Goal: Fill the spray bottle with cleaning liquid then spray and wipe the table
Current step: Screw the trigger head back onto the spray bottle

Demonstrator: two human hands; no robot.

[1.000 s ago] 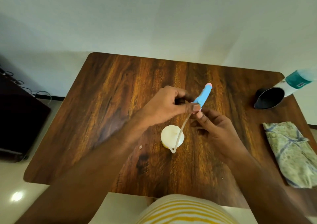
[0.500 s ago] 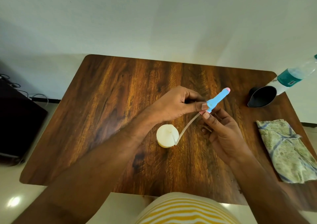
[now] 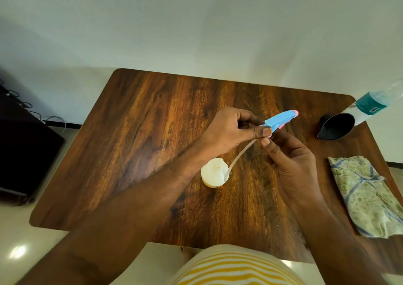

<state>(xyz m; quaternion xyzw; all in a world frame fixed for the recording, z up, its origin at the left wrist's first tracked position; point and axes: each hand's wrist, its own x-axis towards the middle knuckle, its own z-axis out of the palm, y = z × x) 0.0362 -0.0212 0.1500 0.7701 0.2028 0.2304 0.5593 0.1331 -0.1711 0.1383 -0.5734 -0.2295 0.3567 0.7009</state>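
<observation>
A small white spray bottle [image 3: 214,174] stands open on the wooden table [image 3: 139,145], near its middle. Its blue and pink spray head [image 3: 281,120] is off the bottle and held above the table. My left hand [image 3: 233,129] grips the head's base between thumb and fingers. My right hand [image 3: 287,160] sits just below it, its thumb and fingers at the underside of the head. The head's clear dip tube [image 3: 239,153] slants down, and its lower end reaches the bottle's rim.
At the table's far right corner stand a black funnel [image 3: 334,126] and a clear water bottle with a teal label [image 3: 375,102]. A folded green and blue patterned cloth [image 3: 368,197] lies along the right edge. A dark cabinet [image 3: 24,149] with cables stands left of the table.
Both hands have carried the spray head up and to the right, tilting it flatter. The dip tube has slid out of the bottle until only its end touches the rim.
</observation>
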